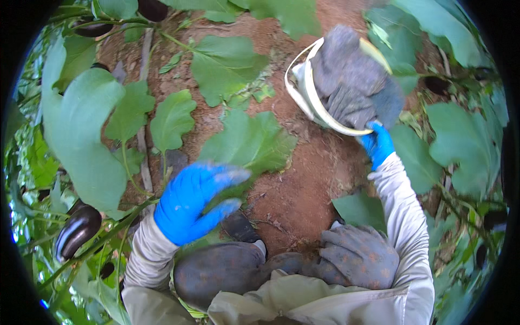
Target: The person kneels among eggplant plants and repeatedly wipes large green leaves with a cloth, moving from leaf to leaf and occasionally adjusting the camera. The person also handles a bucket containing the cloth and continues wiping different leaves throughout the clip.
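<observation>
My right hand (377, 143), in a blue glove, grips the near rim of a pale plastic bucket (310, 95). Crumpled grey cloth (349, 75) fills the bucket's mouth and hangs over its far right side; anything beneath it is hidden. The bucket leans at a tilt, its white handle (289, 77) lying to the left. My left hand (193, 203), gloved in blue too, is held out with thumb and fingers apart and nothing between them. It is slightly blurred, above the ground beside a broad eggplant leaf (254, 142).
Eggplant plants line both sides. A dark glossy eggplant (79, 231) hangs at the left, with another (152, 9) at the top left. Reddish bare soil (292, 199) runs between the rows. A thick green stem (105, 243) crosses near my left sleeve. My bent knees (357, 258) are close below.
</observation>
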### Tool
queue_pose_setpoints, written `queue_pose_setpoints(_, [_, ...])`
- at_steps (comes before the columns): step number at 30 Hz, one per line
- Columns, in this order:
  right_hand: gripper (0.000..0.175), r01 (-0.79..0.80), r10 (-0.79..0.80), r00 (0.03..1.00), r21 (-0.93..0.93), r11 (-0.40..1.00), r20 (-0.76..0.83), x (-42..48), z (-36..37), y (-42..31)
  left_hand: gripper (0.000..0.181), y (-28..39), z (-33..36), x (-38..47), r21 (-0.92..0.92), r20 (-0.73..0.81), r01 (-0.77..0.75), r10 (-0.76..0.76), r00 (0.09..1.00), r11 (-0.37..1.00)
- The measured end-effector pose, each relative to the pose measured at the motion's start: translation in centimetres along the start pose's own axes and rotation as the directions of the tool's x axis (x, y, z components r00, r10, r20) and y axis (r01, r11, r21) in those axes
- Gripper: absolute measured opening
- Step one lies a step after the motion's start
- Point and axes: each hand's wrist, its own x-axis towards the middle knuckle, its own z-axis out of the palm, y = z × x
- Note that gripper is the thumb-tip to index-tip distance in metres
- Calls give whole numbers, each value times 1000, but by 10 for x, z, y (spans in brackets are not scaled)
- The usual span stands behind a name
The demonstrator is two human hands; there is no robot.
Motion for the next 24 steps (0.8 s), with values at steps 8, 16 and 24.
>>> queue_pose_setpoints(8, [29,233,-243,970,-333,914,11,188,101,-88,42,29,-62,131,325,-282,78,17,959,943])
queue_pose_setpoints(16, [50,-100,113,994,-524,846,-6,211,90,-85,36,89,-137,223,643,-449,254,88,889,723])
queue_pose_setpoints(24, [51,-183,195,979,-707,684,-64,208,94,-97,44,-59,-196,337,794,-427,411,-70,902,449])
